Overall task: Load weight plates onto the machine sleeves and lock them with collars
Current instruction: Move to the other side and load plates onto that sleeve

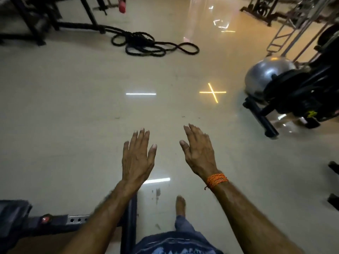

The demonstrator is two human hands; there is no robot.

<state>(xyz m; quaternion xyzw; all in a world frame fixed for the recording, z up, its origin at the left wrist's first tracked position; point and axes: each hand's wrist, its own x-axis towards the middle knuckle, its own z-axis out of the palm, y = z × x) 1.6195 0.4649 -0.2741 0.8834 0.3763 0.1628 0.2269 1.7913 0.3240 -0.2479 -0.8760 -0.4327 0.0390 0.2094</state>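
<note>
My left hand [137, 156] and my right hand [199, 151] are stretched out in front of me over bare floor, palms down, fingers spread, holding nothing. An orange thread band [216, 180] circles my right wrist. Black weight plates [300, 90] hang on a rack at the right edge, well away from both hands. No collar is visible.
A silver half-ball [266, 77] sits beside the plate rack, whose black foot [262, 118] juts onto the floor. A coiled black rope [146, 43] lies ahead. A bench frame [77, 220] is at lower left. My bare foot [180, 204] is below.
</note>
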